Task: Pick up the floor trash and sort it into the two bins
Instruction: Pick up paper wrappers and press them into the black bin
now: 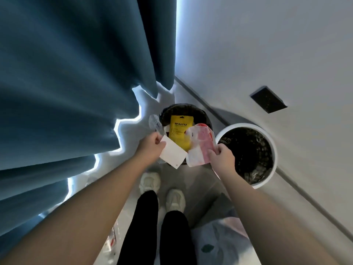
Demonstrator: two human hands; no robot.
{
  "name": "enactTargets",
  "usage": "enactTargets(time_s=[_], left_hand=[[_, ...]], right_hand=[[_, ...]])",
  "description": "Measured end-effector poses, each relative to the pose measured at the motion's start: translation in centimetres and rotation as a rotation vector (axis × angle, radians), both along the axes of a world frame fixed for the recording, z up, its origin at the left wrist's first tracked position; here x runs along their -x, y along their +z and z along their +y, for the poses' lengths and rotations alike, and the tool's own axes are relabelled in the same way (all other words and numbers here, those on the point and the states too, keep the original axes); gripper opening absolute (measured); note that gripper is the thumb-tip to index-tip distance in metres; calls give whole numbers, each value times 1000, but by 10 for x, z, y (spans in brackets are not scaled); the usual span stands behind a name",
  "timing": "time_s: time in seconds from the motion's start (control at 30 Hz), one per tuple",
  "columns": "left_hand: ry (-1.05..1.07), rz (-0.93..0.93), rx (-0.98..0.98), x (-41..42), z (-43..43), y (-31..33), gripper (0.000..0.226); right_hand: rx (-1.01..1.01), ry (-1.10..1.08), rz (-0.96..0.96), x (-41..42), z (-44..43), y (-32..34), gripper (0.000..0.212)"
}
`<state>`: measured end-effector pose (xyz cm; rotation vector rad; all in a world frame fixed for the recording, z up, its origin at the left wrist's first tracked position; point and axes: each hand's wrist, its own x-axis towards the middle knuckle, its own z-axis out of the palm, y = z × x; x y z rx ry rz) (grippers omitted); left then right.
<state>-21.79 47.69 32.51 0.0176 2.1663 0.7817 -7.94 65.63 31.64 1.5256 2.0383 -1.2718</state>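
The left hand (151, 143) pinches a white card (172, 154) by its corner, the card hanging just right of the fingers over the near rim of the dark bin (202, 113). The right hand (221, 154) grips a pink-and-white wrapper (199, 145) that spreads up and left over that bin's yellow packet (180, 131). The white-rimmed bin (272, 142) stands just right of it.
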Motion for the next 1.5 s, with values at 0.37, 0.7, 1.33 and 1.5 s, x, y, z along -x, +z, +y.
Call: enactTargets(time_s=[0.37, 0.7, 1.33, 1.5], left_hand=[[-23, -78, 152, 44, 73, -164, 7], [-280, 35, 299, 38, 76, -188, 19], [-673, 430, 88, 61, -14, -202, 65], [-769, 449, 55, 71, -21, -205, 67]], right_hand=[[-83, -155, 80, -2, 18, -93, 19], [-38, -271, 124, 9, 6, -128, 17], [-473, 469, -266, 85, -52, -185, 86], [-467, 696, -388, 93, -51, -206, 91]])
